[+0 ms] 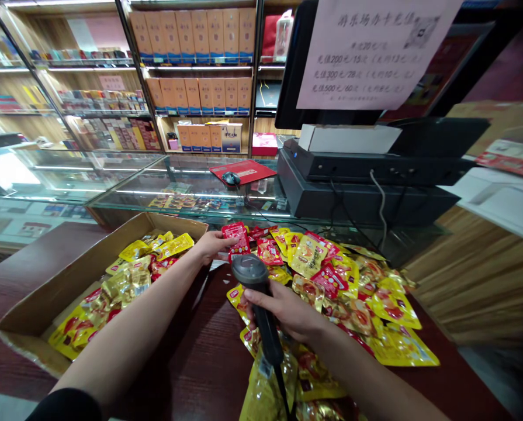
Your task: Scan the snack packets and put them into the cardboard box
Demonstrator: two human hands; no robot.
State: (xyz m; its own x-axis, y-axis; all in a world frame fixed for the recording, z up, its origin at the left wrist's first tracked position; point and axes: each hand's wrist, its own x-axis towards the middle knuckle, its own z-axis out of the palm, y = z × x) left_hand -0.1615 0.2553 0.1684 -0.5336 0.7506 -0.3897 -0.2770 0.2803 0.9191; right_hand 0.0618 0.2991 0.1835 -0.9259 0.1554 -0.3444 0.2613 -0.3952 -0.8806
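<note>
1. Barcode scanner point(255, 286): dark grey head, black handle
2. Snack packets point(307, 255): glossy yellow and gold, printed with red patches
3. Packet by the left fingers point(237, 241): mostly bright red
4. Cardboard box point(68, 289): plain tan
5. Bench point(208, 351): dark reddish-brown, streaky wood grain
6. Mouse mat point(243, 171): red with faint gold print
7. Paper notice point(370, 52): white with black characters
</note>
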